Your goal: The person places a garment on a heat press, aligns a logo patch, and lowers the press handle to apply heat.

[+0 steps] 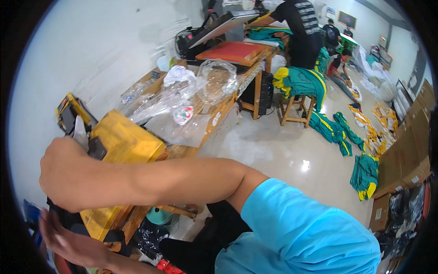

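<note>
My right arm, in a light blue sleeve, reaches across to the far left. My right hand (pixel 64 176) is closed beside a yellow metal machine (pixel 127 139), its back toward me. Its curled fingers are turned away, so what they grip is hidden. A thin whitish piece (pixel 80 133) sticks up just behind the knuckles; whether the hand holds it I cannot tell. Below it, my left hand (pixel 68 242) is open, fingers stretched upward near the machine's lower left side. A yellow and black part (pixel 73 112) rises at the machine's far end by the wall.
Clear plastic bags (pixel 175 102) cover the wooden table (pixel 219 119) past the machine. A heat press (pixel 223 32) stands farther back near a person in black (pixel 299 39). Green and yellow garments (pixel 303 82) lie on a stool (pixel 292 112) and the floor. Cardboard boxes (pixel 406 141) line the right.
</note>
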### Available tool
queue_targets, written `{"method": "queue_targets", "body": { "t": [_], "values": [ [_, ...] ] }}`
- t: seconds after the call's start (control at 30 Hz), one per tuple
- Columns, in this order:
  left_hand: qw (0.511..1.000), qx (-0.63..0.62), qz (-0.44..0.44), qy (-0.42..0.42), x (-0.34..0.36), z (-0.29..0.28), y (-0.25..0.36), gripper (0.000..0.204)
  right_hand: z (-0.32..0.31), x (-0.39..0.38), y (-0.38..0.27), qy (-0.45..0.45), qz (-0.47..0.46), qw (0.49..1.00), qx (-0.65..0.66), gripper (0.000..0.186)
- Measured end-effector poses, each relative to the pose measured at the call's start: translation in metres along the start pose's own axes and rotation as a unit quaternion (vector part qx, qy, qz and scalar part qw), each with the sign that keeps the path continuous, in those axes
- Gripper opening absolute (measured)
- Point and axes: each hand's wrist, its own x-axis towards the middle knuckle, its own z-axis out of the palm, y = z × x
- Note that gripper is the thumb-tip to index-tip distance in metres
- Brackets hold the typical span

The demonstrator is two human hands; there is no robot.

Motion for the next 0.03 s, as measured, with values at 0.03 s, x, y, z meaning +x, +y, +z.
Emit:
{"method": "queue_targets", "body": {
  "t": [0.03],
  "values": [
    [0.999,-0.031,0.006,-0.009,0.0266,0.028,0.0037,0.052,-0.0115,-0.0099,0.0101,0.001,0.017,1.0,-0.021,0.022]
  ]
}}
